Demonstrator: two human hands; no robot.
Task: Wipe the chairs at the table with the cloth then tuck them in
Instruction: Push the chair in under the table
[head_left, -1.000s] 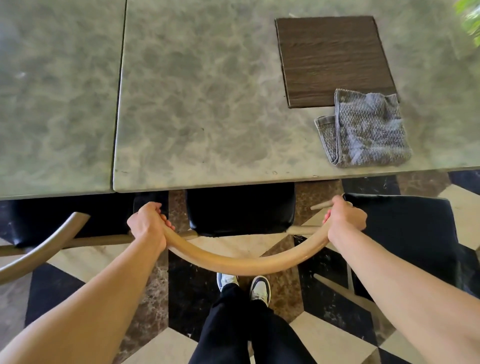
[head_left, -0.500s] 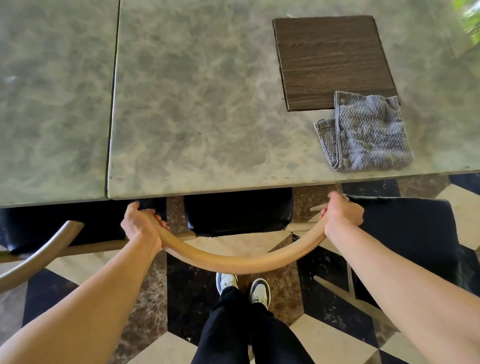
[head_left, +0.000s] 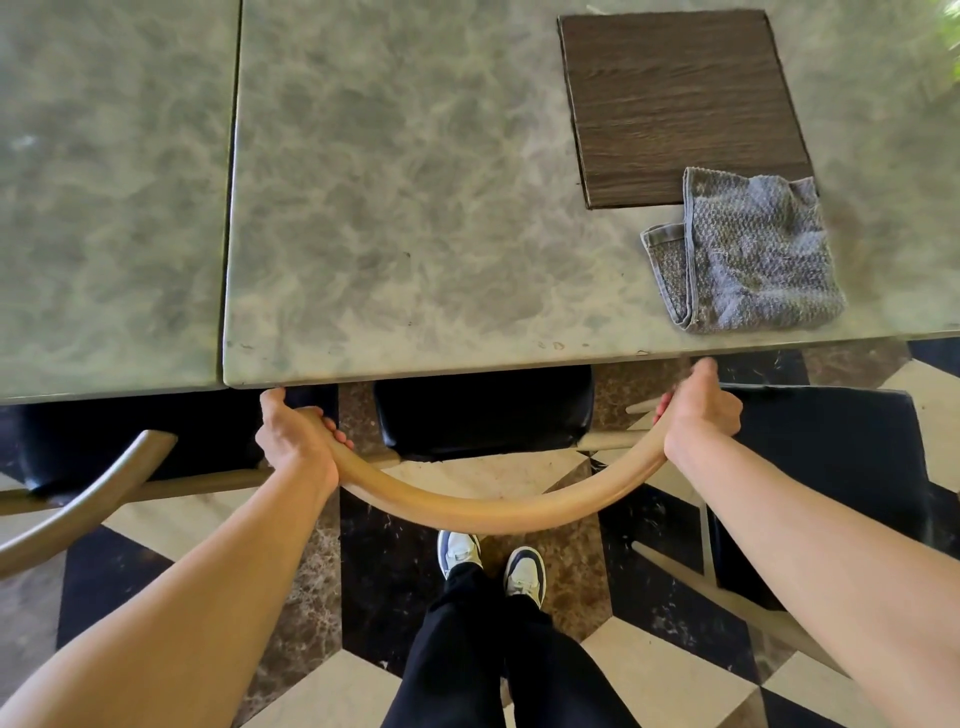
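A chair with a curved light wooden backrest (head_left: 493, 512) and a black seat (head_left: 483, 415) stands in front of me, its seat mostly under the grey marbled table (head_left: 405, 208). My left hand (head_left: 293, 434) grips the backrest's left end. My right hand (head_left: 698, 410) grips its right end, and both thumbs reach the table's near edge. A folded grey knitted cloth (head_left: 748, 260) lies on the table at the right, near the edge.
A dark wooden board (head_left: 675, 98) lies on the table behind the cloth. Another chair's curved back (head_left: 78, 514) and black seat show at the left. A third black seat (head_left: 831, 457) stands at the right, out from the table. My feet (head_left: 491, 566) stand on the checkered floor.
Both hands have pushed the chair forward. Its seat has slid further under the table and my hands have come up to the table edge.
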